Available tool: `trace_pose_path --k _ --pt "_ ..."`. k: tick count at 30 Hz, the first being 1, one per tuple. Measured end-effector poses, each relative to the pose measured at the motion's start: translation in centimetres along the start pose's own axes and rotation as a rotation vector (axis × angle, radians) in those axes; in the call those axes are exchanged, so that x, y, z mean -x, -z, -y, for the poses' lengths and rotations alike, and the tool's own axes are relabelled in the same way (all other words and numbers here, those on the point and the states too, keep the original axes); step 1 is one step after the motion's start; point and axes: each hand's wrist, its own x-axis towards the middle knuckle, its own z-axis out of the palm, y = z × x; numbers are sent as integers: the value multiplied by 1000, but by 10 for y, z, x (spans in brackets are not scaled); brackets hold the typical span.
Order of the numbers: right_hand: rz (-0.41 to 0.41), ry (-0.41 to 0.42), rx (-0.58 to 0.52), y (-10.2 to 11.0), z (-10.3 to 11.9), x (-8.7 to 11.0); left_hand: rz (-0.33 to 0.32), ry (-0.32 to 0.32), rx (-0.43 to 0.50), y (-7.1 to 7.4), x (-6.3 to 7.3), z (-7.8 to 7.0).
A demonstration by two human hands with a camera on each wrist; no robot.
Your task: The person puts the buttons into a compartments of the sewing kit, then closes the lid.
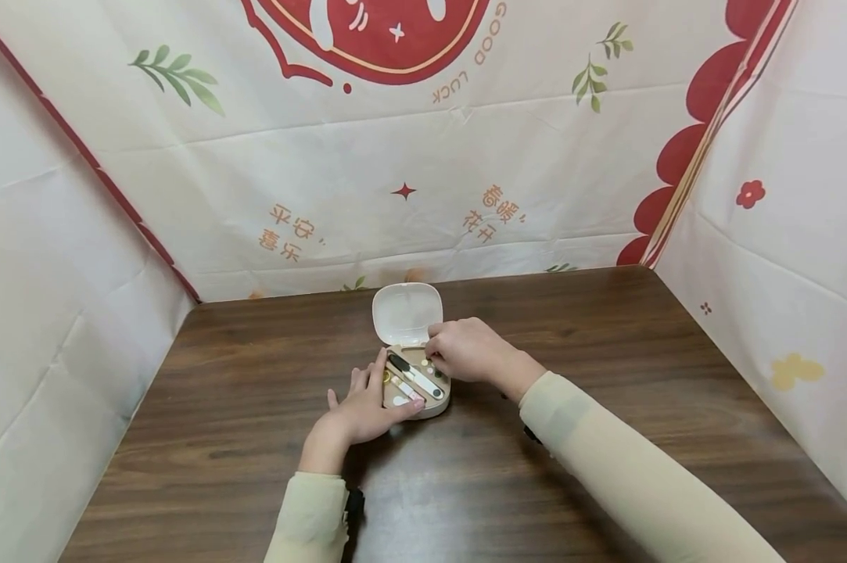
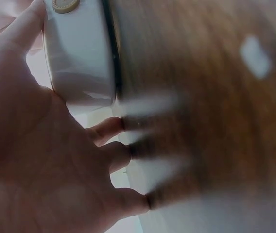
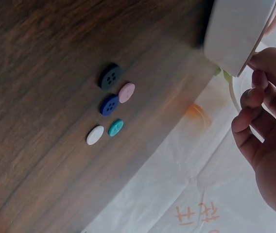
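A small white sewing kit box [image 1: 435,410] stands on the table with its lid [image 1: 407,311] raised. Its beige tray holds a slim black-and-white tool [image 1: 423,381] and small round pieces. My left hand [image 1: 358,410] rests against the box's left and front edges, thumb at the front and fingers spread. At the tray's right side my right hand [image 1: 468,349] has its fingers curled, fingertips down at the small pieces. Whatever lies between thumb and index finger is hidden. In the right wrist view this hand [image 3: 274,116] touches the box edge.
Loose buttons lie on the table beside the box in the right wrist view: black [image 3: 110,76], pink [image 3: 127,92], navy [image 3: 109,104], white [image 3: 95,135] and teal [image 3: 116,127]. A printed cloth [image 1: 395,227] hangs behind the wooden table [image 1: 254,375].
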Motion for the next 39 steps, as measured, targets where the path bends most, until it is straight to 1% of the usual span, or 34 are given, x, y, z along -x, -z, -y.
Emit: trace_pose_path --k 4,9,12,15,18,21,27,32,35,39 --pt "-22 -26 -14 7 -2 3 -2 -3 -6 1 -1 0" --pt "-35 -72 -26 18 -7 9 16 8 -23 1 -3 2" --pt "-38 -96 -30 27 -11 15 9 10 -23 1 -3 3" --pt "-29 -124 -32 33 -16 23 20 21 -25 1 -4 4" --pt "12 -170 -47 37 -22 35 31 22 -25 0 -8 7" --pt "63 -210 -52 38 -28 49 21 12 -22 -2 -12 10" --pt "202 -266 -84 26 -38 73 26 20 -39 -3 -16 13" --pt "272 -315 -122 19 -42 87 14 10 -31 -5 -12 12" --pt "295 -334 -138 16 -44 92 21 13 -32 -4 -7 8" --pt "310 -347 -148 11 -47 96 8 -3 -19 -1 -1 1"
